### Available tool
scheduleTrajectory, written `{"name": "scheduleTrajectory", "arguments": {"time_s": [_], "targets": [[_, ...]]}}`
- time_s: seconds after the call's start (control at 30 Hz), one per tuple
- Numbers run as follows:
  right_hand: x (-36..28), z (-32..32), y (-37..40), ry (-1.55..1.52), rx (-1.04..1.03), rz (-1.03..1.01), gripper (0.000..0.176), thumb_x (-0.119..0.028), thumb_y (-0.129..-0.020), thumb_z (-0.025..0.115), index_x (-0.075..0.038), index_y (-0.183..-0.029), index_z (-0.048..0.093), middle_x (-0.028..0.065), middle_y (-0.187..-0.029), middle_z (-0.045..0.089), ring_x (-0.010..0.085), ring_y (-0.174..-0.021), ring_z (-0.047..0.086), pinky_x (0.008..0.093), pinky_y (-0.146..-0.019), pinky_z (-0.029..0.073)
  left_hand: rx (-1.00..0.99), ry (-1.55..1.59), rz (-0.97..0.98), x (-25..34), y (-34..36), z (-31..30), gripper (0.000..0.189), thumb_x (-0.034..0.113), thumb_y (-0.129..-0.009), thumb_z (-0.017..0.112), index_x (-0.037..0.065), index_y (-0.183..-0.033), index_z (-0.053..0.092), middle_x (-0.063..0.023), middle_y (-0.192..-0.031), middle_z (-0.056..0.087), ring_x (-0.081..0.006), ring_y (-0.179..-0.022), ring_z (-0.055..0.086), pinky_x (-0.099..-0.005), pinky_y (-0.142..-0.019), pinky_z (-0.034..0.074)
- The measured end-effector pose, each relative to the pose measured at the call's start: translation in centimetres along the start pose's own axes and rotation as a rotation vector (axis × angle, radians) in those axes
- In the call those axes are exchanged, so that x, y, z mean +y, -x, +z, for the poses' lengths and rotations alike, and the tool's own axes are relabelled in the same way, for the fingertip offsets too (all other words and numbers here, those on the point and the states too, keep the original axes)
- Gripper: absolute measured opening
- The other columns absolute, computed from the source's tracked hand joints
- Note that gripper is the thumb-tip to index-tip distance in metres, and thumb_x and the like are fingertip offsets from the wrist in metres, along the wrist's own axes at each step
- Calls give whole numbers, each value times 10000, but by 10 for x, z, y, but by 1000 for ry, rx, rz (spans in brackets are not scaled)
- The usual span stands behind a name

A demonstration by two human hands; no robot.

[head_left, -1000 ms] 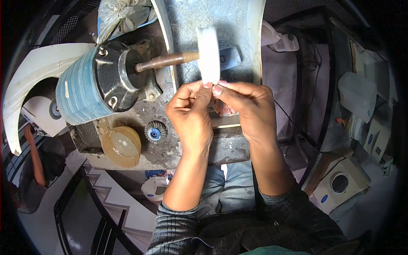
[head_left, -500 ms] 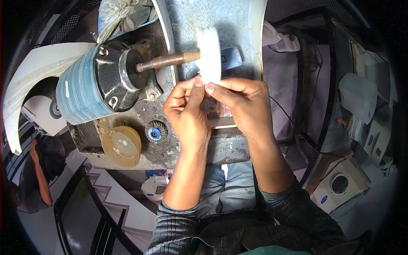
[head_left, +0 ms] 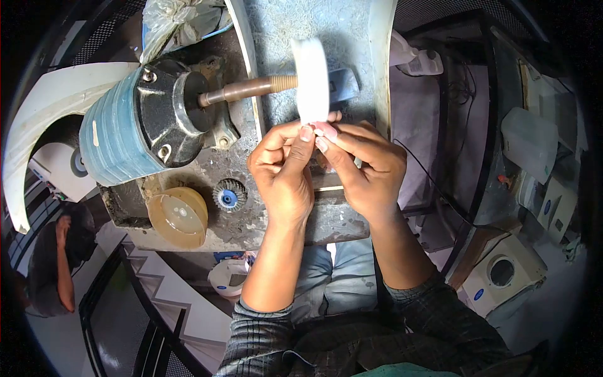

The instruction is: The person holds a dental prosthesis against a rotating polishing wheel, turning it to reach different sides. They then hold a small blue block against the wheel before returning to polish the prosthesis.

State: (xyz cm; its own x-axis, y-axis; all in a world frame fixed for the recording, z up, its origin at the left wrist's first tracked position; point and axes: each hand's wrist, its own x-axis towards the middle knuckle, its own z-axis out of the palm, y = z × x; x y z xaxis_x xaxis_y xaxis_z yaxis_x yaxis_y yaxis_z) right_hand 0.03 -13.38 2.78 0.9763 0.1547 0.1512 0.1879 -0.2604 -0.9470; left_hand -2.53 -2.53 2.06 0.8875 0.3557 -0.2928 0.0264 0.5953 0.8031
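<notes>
Between both hands is a small pink denture [head_left: 326, 131] with whitish, tooth-like bits, held right at the lower edge of a white buffing wheel [head_left: 313, 81]. The thumb and fingers of my left hand [head_left: 286, 173] pinch its left side. My right hand [head_left: 377, 166] grips the right side, thumb in front and fingers behind. Fingers cover much of the denture. The wheel looks blurred and sits on the threaded end of a brown spindle [head_left: 248, 89], which comes out of a blue and black motor [head_left: 119, 129].
A pale tray [head_left: 377, 94] dusted with fibres surrounds the wheel, with a blue object [head_left: 343, 85] behind it. Left of my hands are a round bristle brush [head_left: 230, 196] and a tan bowl [head_left: 179, 217] of cloudy liquid. Another person's arm [head_left: 65, 270] shows at far left.
My hands have shifted slightly right and down, and the right hand has turned. The pink denture now shows between the fingertips, where it was mostly hidden before.
</notes>
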Motion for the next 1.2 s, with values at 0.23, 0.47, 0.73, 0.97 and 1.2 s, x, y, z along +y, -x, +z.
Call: {"name": "scheduleTrajectory", "arguments": {"time_s": [0.23, 0.47, 0.73, 0.97, 1.2], "targets": [[-1, -1, 1, 179, 41, -183, 227, 35, -732, 661, -21, -951, 685, 73, -854, 676, 173, -664, 594, 264, -587, 474, -70, 15, -33, -4, -1, -4, 109, 50, -889, 558, -30, -922, 625, -170, -913, 672, -99, -649, 584, -217, -546, 461], [1, -3, -1, 272, 43, -296, 259, 39, -692, 672, -6, -947, 677, 87, -867, 663, 204, -674, 593, 280, -596, 478, -44, -22, -46, 0, 0, -4, 119, 56, -902, 549, -38, -917, 620, -109, -816, 669, -90, -637, 576, -220, -560, 462], [3, -5, -6, 337, -7, -439, 304, 62, -667, 686, 35, -968, 656, 97, -871, 656, 196, -678, 590, 285, -611, 489, -69, -59, -11, -1, -2, -6, 107, 61, -902, 552, -38, -904, 593, -103, -778, 660, -88, -611, 571, -224, -529, 472], [4, -8, -9, 349, -23, -461, 315, 63, -661, 690, 34, -972, 653, 97, -875, 654, 195, -674, 587, 285, -612, 493, -47, -70, -1, -3, -4, -3, 95, 69, -896, 565, -25, -887, 574, -101, -778, 661, -83, -645, 594, -212, -550, 479], [1, -10, -18, 211, -60, -257, 190, 13, -720, 679, -13, -908, 685, 94, -825, 675, 166, -636, 593, 253, -525, 463, -21, -69, -10, -2, -5, -7, 66, 49, -886, 576, -16, -880, 588, -74, -747, 651, -78, -660, 603, -198, -569, 484]]}}
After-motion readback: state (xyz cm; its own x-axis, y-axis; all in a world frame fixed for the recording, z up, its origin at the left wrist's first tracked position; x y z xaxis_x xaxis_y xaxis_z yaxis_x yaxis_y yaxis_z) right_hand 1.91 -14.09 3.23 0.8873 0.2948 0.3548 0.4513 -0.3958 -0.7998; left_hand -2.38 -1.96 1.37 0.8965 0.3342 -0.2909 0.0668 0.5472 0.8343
